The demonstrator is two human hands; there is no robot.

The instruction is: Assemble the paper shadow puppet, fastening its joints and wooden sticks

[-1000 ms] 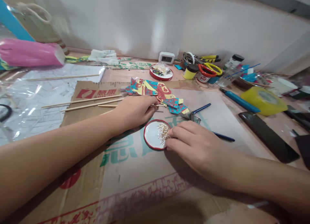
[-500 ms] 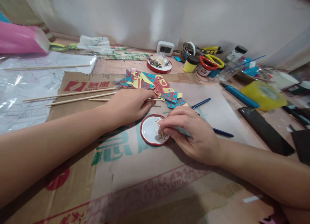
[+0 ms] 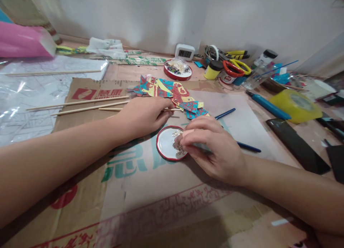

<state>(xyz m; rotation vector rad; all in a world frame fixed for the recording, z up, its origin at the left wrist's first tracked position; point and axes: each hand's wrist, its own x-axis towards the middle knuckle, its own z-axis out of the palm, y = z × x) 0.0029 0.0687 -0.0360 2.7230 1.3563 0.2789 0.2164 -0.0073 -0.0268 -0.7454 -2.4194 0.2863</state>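
A thin wooden stick (image 3: 176, 109) lies in my left hand (image 3: 145, 113), its tip poking out past the closed thumb and fingers. Just beyond it rests a painted paper figure (image 3: 177, 92) in red, blue and yellow, with small metal fasteners on it. My right hand (image 3: 215, 147) bends over a red-rimmed white lid (image 3: 164, 144), fingertips pinched at the pile of small gold-coloured metal rings (image 3: 177, 147) inside. Whatever sits between those fingertips is too small to make out.
More wooden sticks (image 3: 77, 103) lie left on the cardboard (image 3: 80, 162). Blue pens (image 3: 248, 146) are partly behind my right hand. At the back stand a bead-filled lid (image 3: 178, 76), a digital clock (image 3: 185, 52) and paint jars (image 3: 213, 69). Yellow tape (image 3: 294, 106) is at right.
My right fingertips have shifted slightly and drawn closer together at the gold rings. The left hand and its stick stay in place. The view has moved a little.
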